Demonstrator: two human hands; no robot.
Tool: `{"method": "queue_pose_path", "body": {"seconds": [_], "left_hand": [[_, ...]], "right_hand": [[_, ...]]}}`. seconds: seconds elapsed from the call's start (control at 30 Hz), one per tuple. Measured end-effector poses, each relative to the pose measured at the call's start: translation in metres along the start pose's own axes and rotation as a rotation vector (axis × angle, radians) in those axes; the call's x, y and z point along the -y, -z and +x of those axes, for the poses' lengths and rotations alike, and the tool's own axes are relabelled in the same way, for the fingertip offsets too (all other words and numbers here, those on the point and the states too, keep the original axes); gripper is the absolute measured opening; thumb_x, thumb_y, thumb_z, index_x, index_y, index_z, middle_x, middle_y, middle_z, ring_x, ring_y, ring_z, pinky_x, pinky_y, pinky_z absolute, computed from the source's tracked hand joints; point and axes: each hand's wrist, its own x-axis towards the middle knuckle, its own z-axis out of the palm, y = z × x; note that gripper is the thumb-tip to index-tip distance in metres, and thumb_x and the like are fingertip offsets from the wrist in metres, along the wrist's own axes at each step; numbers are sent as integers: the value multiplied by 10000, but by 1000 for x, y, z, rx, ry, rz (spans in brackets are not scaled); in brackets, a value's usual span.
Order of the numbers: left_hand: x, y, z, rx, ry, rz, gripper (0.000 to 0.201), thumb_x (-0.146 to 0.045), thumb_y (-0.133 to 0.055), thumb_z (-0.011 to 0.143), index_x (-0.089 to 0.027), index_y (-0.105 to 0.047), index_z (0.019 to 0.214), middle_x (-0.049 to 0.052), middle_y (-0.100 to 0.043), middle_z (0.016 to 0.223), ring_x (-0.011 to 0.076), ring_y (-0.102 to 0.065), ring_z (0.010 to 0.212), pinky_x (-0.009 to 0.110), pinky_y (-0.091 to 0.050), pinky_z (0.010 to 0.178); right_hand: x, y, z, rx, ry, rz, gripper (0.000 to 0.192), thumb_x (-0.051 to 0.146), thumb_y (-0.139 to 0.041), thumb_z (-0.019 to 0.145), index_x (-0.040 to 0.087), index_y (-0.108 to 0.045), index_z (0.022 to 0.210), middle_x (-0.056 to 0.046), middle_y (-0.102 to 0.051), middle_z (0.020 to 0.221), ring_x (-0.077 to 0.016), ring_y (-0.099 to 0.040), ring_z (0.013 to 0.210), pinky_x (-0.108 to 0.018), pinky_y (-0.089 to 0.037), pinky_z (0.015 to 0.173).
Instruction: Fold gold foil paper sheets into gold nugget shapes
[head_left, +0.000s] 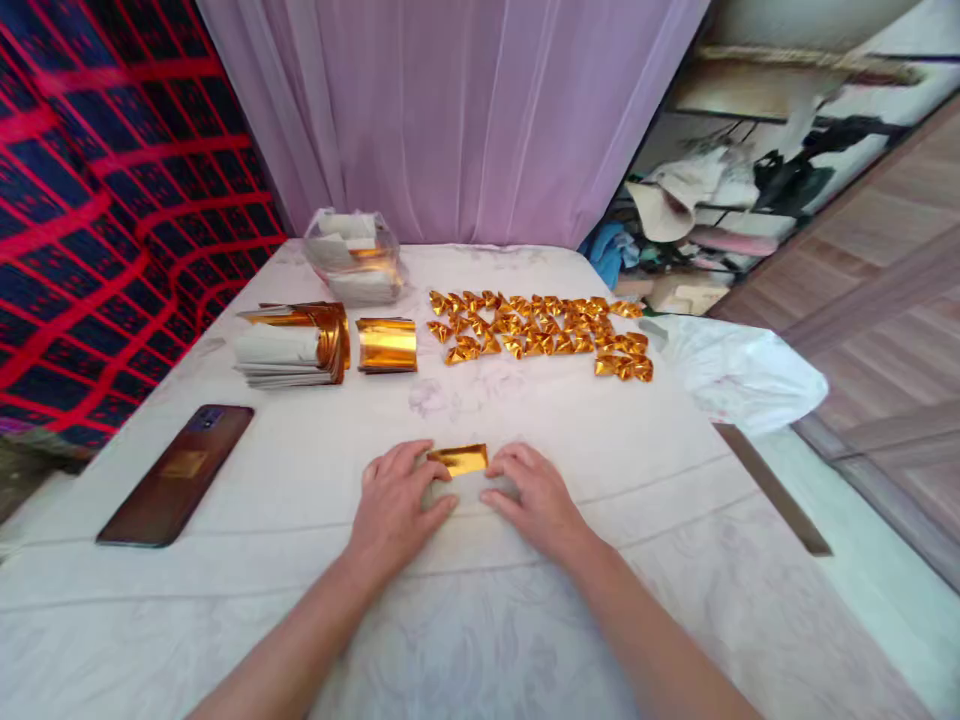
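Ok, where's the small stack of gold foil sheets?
In the head view, the small stack lies left of centre beyond the left hand, between the thick white-and-gold paper stack and the folded gold foil pieces.

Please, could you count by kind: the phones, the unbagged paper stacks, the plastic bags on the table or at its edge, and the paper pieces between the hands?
Phones: 1
Unbagged paper stacks: 2
Plastic bags: 2
Paper piece between left hand and right hand: 1
Total: 6
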Motion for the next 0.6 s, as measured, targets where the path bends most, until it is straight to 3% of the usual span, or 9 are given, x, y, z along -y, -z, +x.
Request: {"method": "queue_pose_path", "body": {"seconds": [0.2,0.37,0.47,0.6], "left_hand": [[1,-1,0,-18,-13,8,149,-283,-685,803,-290,-666,950,51,-562,1332,300,-483,1244,511,-350,982],[1,-1,0,-36,-30,16,143,-296,-688,801,-281,-657,939,56,-568,1322,297,-484,1242,511,-356,974],[1,-2,0,-50,-46,20,151,-296,-684,804,-282,-655,952,56,-570,1318,291,-486,1238,507,-358,975],[2,-3,0,-47,-48,28,159,-275,-689,797,-280,-655,952,62,-573,1317,287,-485,1239,512,-359,978]], "right_hand": [[-9,11,0,16,91,104,201,110,-593,819,217,-638,983,-54,-633,1052,-188,-599,999,-343,-502,873],[8,13,-13,-155,129,-59,246,169,-458,928,213,-650,1077,-95,-669,1102,-214,-607,1072,-398,-494,940],[26,5,-23,-7,218,-234,395,263,-498,945,194,-538,1333,-110,-535,1406,-280,-402,1361,-531,-313,1126],[34,-2,-30,212,187,-309,604,409,-531,939,186,-369,1477,-97,-359,1542,-290,-248,1450,-604,-159,1175]]}}
